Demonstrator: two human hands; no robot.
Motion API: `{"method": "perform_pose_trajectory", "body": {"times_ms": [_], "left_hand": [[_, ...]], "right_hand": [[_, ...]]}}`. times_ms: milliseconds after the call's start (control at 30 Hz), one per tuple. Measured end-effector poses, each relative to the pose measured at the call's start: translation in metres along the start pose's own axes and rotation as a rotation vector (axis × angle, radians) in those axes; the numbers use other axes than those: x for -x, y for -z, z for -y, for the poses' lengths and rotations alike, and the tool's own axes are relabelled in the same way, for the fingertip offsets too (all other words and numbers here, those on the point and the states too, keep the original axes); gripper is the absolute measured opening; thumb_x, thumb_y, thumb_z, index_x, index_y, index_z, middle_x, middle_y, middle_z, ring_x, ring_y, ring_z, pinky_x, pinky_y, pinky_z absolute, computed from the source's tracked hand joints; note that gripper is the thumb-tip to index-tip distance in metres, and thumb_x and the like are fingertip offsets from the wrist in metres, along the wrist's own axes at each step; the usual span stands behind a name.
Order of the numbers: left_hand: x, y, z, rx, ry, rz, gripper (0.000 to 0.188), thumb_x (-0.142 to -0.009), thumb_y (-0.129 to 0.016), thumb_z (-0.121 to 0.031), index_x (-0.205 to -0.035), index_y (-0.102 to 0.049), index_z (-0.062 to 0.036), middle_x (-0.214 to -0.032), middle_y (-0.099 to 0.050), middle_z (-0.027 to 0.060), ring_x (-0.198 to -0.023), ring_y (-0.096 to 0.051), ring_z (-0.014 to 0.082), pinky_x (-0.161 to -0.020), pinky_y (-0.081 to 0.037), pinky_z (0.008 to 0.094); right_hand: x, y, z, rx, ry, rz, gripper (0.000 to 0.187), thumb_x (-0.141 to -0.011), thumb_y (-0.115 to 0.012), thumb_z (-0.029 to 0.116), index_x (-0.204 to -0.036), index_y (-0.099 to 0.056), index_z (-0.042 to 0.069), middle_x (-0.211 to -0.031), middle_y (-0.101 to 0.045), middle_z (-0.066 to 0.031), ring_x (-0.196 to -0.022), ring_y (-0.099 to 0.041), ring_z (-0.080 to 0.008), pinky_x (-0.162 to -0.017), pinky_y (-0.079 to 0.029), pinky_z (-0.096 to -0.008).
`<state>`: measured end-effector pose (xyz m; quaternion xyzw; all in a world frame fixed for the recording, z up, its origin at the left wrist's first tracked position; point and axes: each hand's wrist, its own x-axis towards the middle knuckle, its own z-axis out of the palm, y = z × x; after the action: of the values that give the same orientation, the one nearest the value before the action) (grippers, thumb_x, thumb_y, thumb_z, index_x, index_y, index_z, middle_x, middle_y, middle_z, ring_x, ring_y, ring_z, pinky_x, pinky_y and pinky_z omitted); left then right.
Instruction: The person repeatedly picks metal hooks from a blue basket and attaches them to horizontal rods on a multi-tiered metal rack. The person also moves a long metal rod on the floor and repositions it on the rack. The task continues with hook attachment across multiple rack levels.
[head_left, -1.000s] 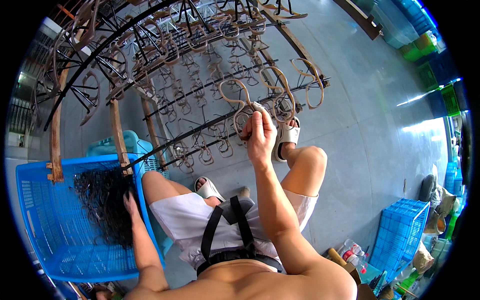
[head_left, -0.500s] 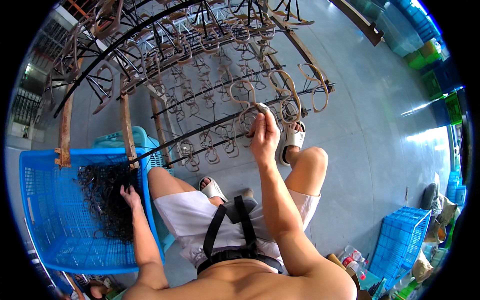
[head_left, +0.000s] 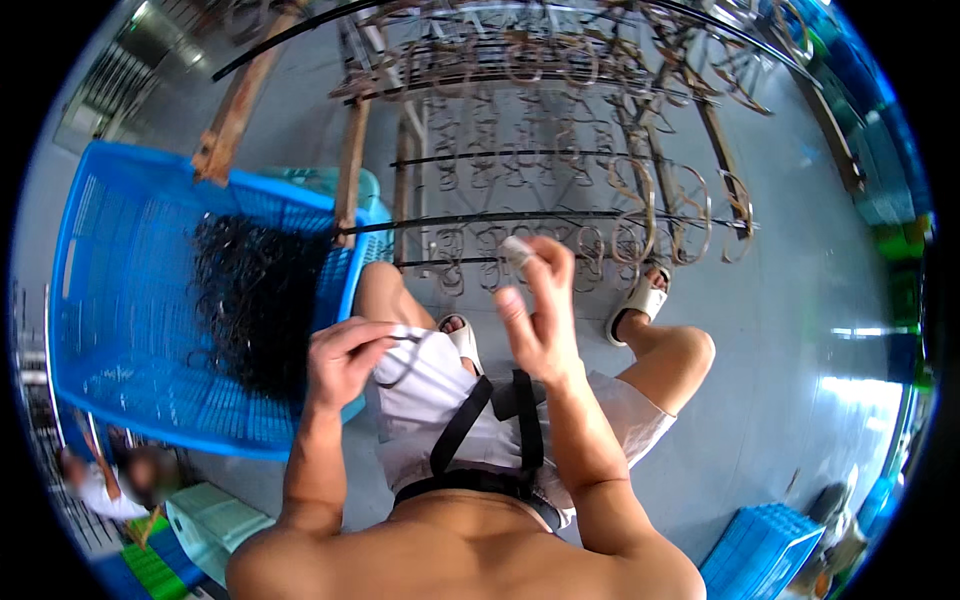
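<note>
My left hand (head_left: 345,362) pinches a thin dark eyeglass frame (head_left: 402,360) between thumb and fingertips, over my left thigh beside the blue basket's rim. Motion blurs the frame's lower loop. My right hand (head_left: 540,312) is raised in front of me with thumb and fingers apart and nothing in it; a white wrap covers one fingertip. Inside the large blue basket (head_left: 130,345) at my left is a tangled heap of dark frames (head_left: 262,300). Ahead, brown looped eyeglass frames (head_left: 632,215) hang in rows from the rack's thin dark rods (head_left: 480,219).
Rusty upright bars (head_left: 350,165) of the rack stand close to the basket. A smaller blue crate (head_left: 765,555) is on the floor at lower right. Another person (head_left: 105,490) is at the far lower left, near a pale green bin (head_left: 215,525).
My left hand has come out of the basket with a dark frame. My right hand has drawn back from the hanging frames and spread its fingers. The view has shifted.
</note>
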<state>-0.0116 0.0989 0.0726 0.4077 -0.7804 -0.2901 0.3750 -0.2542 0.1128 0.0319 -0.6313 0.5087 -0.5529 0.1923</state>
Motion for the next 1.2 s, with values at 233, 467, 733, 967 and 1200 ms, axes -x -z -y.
{"method": "perform_pose_trajectory", "body": {"times_ms": [233,467,733,967,1200], "left_hand": [[0.018,-0.048,0.016,0.043,0.056,-0.351,0.013,-0.084,-0.061,-0.004,-0.095,-0.060,0.0020,-0.086,-0.065,0.0098,-0.077,-0.062,0.0144,-0.069,-0.050,0.0261],[0.016,0.020,0.130,-0.164,0.479,-0.456,0.013,-0.086,-0.058,-0.016,-0.093,-0.060,-0.0050,-0.081,-0.061,0.0103,-0.071,-0.059,0.0205,-0.061,-0.046,0.0303],[0.140,0.131,0.355,-0.889,1.459,-0.124,0.067,-0.074,-0.069,-0.032,-0.132,-0.036,-0.0294,-0.139,-0.028,0.0065,-0.122,-0.038,0.0365,-0.099,-0.038,0.0478],[0.128,0.132,0.352,-0.940,1.264,0.021,0.040,-0.077,-0.062,-0.023,-0.114,-0.048,-0.0172,-0.124,-0.037,0.0156,-0.110,-0.044,0.0397,-0.091,-0.041,0.0467],[0.118,0.153,0.301,-0.924,1.020,-0.185,0.017,-0.078,-0.057,-0.005,-0.094,-0.053,-0.0035,-0.107,-0.043,0.0241,-0.092,-0.049,0.0433,-0.081,-0.040,0.0478]], "right_hand": [[0.041,-0.081,0.030,-0.713,-0.342,0.204,0.043,-0.094,-0.048,0.012,-0.130,-0.028,-0.002,-0.095,-0.057,-0.0118,-0.083,-0.057,-0.0152,-0.074,-0.047,-0.0270],[0.029,-0.030,-0.013,-0.350,-0.306,-0.401,0.020,-0.096,-0.042,0.014,-0.106,-0.051,0.000,-0.062,-0.048,-0.0005,-0.046,-0.041,-0.0056,-0.041,-0.034,-0.0199],[0.002,0.004,-0.074,-0.395,-0.370,-0.721,0.020,-0.095,-0.047,0.014,-0.110,-0.054,0.002,-0.058,-0.045,0.0022,-0.048,-0.041,-0.0039,-0.043,-0.037,-0.0205],[-0.016,-0.026,-0.073,-0.389,-0.502,-0.740,0.023,-0.095,-0.049,0.018,-0.112,-0.055,0.005,-0.056,-0.048,0.0018,-0.049,-0.042,-0.0034,-0.042,-0.035,-0.0207],[-0.023,-0.037,-0.073,-0.699,-0.424,-0.743,0.023,-0.097,-0.045,0.024,-0.109,-0.055,0.007,-0.055,-0.043,0.0027,-0.041,-0.035,-0.0041,-0.036,-0.029,-0.0199]]}}
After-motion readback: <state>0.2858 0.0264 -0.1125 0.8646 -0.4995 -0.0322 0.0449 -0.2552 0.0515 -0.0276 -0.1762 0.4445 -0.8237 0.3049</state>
